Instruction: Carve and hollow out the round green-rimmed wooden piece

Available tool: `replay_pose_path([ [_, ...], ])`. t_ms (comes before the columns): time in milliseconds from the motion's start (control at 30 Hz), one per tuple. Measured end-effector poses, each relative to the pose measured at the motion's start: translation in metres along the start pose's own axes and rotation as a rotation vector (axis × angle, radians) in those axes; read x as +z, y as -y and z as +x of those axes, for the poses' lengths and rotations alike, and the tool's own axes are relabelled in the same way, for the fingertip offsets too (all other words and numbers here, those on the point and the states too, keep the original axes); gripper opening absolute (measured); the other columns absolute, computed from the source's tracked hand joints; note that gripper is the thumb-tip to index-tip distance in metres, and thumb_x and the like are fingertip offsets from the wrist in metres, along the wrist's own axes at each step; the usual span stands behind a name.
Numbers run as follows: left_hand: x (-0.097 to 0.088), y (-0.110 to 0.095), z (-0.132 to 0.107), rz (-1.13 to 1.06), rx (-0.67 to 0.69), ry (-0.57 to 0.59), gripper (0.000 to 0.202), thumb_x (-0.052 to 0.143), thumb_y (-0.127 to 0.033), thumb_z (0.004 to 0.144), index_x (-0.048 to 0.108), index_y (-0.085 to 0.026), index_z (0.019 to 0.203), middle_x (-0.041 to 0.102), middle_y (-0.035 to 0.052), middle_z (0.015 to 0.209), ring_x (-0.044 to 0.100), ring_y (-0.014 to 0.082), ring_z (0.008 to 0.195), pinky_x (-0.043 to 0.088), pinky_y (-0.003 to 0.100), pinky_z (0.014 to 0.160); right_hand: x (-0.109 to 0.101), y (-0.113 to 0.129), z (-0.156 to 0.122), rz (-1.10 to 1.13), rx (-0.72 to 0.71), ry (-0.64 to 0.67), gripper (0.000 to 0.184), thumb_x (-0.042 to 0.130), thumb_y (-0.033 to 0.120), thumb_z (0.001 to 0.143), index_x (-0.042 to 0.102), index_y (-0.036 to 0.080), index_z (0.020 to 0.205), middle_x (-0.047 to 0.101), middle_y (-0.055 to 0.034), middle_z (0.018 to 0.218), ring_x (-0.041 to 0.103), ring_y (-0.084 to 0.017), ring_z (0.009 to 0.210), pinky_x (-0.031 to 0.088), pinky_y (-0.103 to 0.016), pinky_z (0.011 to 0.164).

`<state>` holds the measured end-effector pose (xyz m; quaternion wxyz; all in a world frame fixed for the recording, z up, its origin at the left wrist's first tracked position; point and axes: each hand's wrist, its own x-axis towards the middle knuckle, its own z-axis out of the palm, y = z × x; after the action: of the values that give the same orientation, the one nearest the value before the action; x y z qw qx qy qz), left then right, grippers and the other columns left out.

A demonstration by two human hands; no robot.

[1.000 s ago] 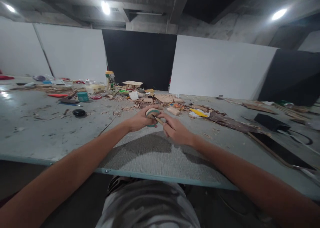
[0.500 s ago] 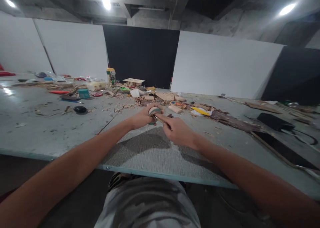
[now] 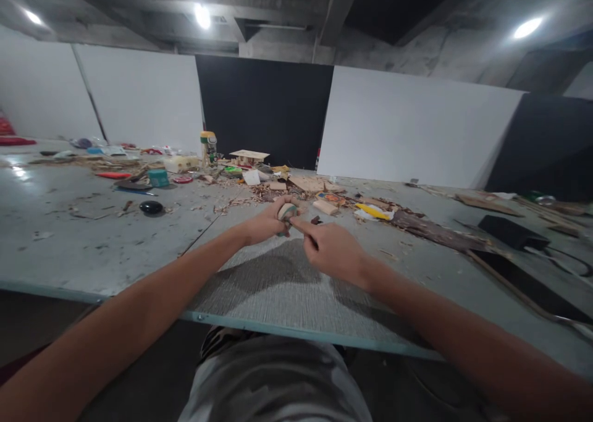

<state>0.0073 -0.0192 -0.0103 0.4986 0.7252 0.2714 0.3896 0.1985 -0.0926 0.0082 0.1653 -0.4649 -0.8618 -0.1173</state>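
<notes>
My left hand (image 3: 266, 223) is closed around a small rounded piece with pale and teal bands (image 3: 288, 211), held just above the table. Its exact kind is unclear. My right hand (image 3: 331, 246) meets it from the right, fingers curled and the forefinger stretched along to the near side of the banded piece. The thin tool in this hand is mostly hidden by the fingers. Beneath both hands lies a grey textured mat (image 3: 273, 286). A pale wooden block (image 3: 325, 207) rests just beyond my right hand.
Wood shavings and scraps (image 3: 273, 193) spread behind my hands. Right of them lie a yellow-handled tool (image 3: 373, 211), a bark-covered stick (image 3: 430, 229), a black box (image 3: 512, 232) and a phone (image 3: 528, 284). Leftward are a black oval object (image 3: 151, 207), a teal box (image 3: 158, 178) and a bottle (image 3: 209, 149).
The banded piece has turned a little in my left hand. My right forefinger now lies straighter against it, and the thin tool shows less. The view has shifted slightly.
</notes>
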Motion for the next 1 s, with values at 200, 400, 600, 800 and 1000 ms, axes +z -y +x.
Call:
replay_pose_path([
  [200, 0.003, -0.006, 0.002, -0.312, -0.123, 0.005, 0.036, 0.06, -0.018, 0.068, 0.05, -0.023, 0.103, 0.058, -0.0004, 0.084, 0.052, 0.0116, 0.061, 0.043, 0.024, 0.054, -0.003, 0.001, 0.0, 0.011, -0.003, 0.041, 0.052, 0.042, 0.024, 0.087, 0.063, 0.024, 0.135, 0.075, -0.0094, 0.083, 0.054, -0.018, 0.059, 0.022, -0.032, 0.054],
  [400, 0.003, -0.005, 0.006, -0.34, -0.215, -0.057, 0.025, 0.048, -0.04, 0.095, 0.057, -0.018, 0.091, 0.059, 0.0029, 0.073, 0.053, 0.0133, 0.056, 0.048, 0.027, 0.05, -0.004, 0.001, 0.0, -0.022, 0.017, 0.022, 0.051, 0.043, 0.025, 0.086, 0.064, 0.027, 0.132, 0.074, -0.0087, 0.08, 0.054, -0.018, 0.058, 0.019, -0.032, 0.054],
  [600, 0.0, 0.0, 0.003, -0.298, -0.236, -0.04, 0.037, 0.044, -0.049, 0.099, 0.058, -0.017, 0.085, 0.058, 0.0024, 0.068, 0.052, 0.0132, 0.056, 0.047, 0.026, 0.051, -0.004, 0.002, 0.0, -0.04, 0.011, 0.016, 0.056, 0.044, 0.023, 0.086, 0.059, 0.03, 0.139, 0.076, -0.0084, 0.084, 0.059, -0.019, 0.061, 0.021, -0.031, 0.054],
  [800, -0.002, 0.002, 0.003, -0.275, -0.222, -0.001, 0.036, 0.048, -0.051, 0.096, 0.059, -0.017, 0.09, 0.058, 0.0024, 0.072, 0.053, 0.0132, 0.057, 0.044, 0.024, 0.048, -0.001, 0.001, 0.0, 0.003, 0.004, 0.015, 0.055, 0.044, 0.023, 0.087, 0.06, 0.027, 0.139, 0.077, -0.0098, 0.086, 0.061, -0.019, 0.064, 0.025, -0.031, 0.055],
  [1000, 0.001, 0.001, 0.0, -0.247, -0.183, 0.02, 0.032, 0.055, -0.048, 0.092, 0.06, -0.017, 0.097, 0.061, 0.0033, 0.08, 0.055, 0.0125, 0.06, 0.043, 0.023, 0.05, 0.008, -0.004, 0.0, 0.181, -0.046, 0.038, 0.054, 0.044, 0.02, 0.086, 0.063, 0.021, 0.136, 0.077, -0.0117, 0.094, 0.059, -0.018, 0.063, 0.032, -0.03, 0.06],
])
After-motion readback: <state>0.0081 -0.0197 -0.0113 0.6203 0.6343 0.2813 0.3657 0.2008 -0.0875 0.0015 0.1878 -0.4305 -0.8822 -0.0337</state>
